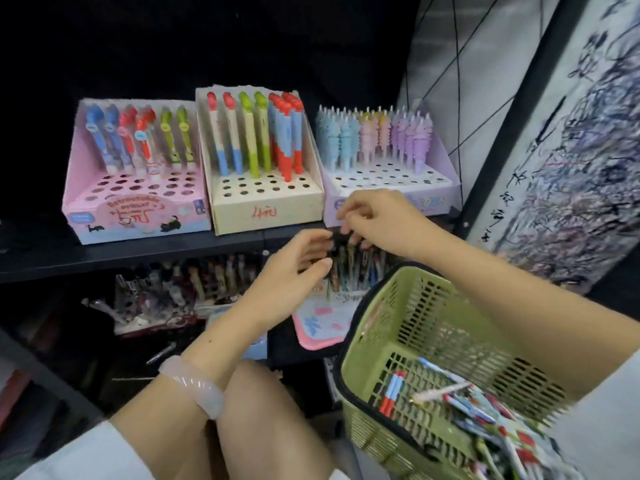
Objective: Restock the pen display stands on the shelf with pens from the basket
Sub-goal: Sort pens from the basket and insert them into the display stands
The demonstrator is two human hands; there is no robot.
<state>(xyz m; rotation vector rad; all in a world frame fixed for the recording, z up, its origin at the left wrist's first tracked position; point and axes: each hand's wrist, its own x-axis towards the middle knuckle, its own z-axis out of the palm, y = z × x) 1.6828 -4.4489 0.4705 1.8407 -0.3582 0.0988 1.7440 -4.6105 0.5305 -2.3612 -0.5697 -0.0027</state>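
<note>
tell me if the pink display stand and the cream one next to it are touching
Touching. The head view shows the pink display stand pressed side by side against the cream display stand on the shelf, with no gap visible along their shared edge.

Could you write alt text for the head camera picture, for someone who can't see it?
A person's left hand and right hand work together at dark pens on a lower shelf, beside a green basket of loose pens. Above stand a pink stand, a cream stand and a lilac stand, all part-filled.
</note>
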